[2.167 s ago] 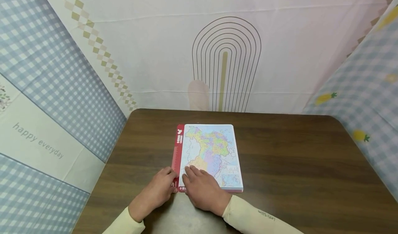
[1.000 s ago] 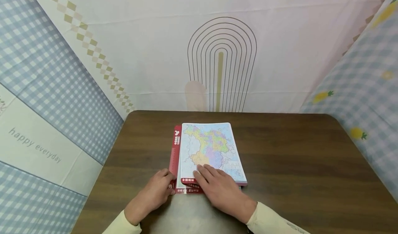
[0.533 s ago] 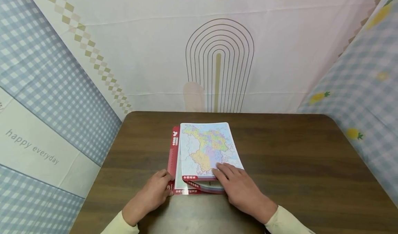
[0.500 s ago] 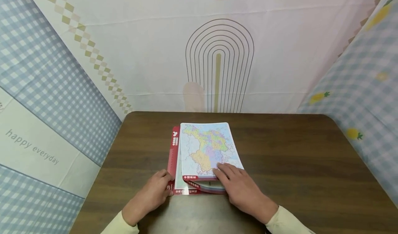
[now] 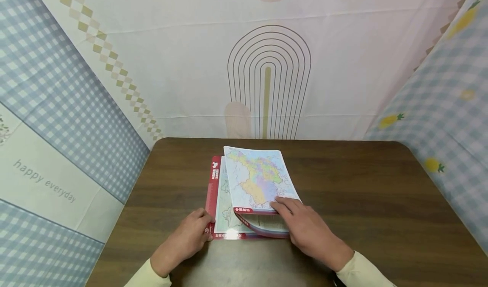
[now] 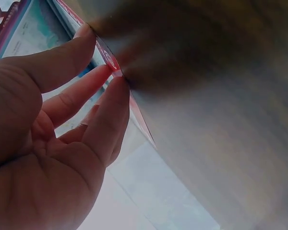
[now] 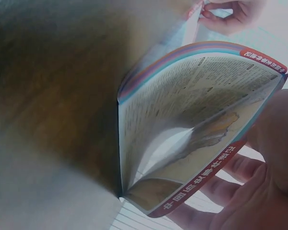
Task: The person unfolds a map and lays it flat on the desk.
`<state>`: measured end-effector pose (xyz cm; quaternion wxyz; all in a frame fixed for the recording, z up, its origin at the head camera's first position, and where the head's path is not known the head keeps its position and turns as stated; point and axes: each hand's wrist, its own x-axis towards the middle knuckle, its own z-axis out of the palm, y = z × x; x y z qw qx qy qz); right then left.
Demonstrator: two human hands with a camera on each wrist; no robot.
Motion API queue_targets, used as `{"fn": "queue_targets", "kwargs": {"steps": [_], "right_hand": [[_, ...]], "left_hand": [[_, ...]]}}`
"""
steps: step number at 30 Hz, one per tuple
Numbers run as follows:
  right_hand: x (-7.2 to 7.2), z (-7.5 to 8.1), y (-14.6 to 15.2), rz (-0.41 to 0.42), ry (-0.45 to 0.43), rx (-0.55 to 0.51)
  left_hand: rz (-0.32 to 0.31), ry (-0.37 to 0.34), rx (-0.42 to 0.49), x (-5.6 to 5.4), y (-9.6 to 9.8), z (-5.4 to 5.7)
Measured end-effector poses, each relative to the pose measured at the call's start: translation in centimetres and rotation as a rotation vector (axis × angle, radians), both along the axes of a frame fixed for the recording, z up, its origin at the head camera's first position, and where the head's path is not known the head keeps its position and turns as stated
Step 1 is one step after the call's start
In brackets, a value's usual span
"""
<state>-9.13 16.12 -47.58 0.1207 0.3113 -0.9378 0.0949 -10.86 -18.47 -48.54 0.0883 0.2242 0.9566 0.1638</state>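
Note:
A folding map (image 5: 228, 219) with a red left border lies on the table, its layers stacked. Its upper panels (image 5: 259, 179), with a coloured map on top, are raised and shifted right, and a gap shows at the near edge. At the near left corner, my left hand (image 5: 187, 236) holds the red border between thumb and fingertips, as the left wrist view confirms. My right hand (image 5: 306, 232) grips the near right corner of the upper panels. Seen from the right wrist, the bowed panels (image 7: 197, 96) show printed text and a part of a map inside.
The map lies on a dark brown wooden table (image 5: 350, 185) with rounded far corners. A pale cloth (image 5: 190, 75) with an arch pattern hangs behind it. Checked cloths hang at the left (image 5: 76, 66) and right (image 5: 450, 121).
My right hand has moved to the right and lifted the upper panels, which now tilt and lie apart from the lower layers at the near edge. My left hand stays at the red border.

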Motion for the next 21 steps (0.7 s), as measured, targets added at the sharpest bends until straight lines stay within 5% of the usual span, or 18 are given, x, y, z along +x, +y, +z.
{"fn": "queue_targets", "kwargs": {"steps": [13,21], "right_hand": [[0.2,2.9,3.3,0.017,0.096,-0.158],[1.0,2.9,5.6,-0.021,0.135,-0.2]], "left_hand": [[0.01,-0.035,0.0,-0.2,-0.2,-0.1],[0.012,0.009,0.01,-0.1,-1.3,0.2]]}}
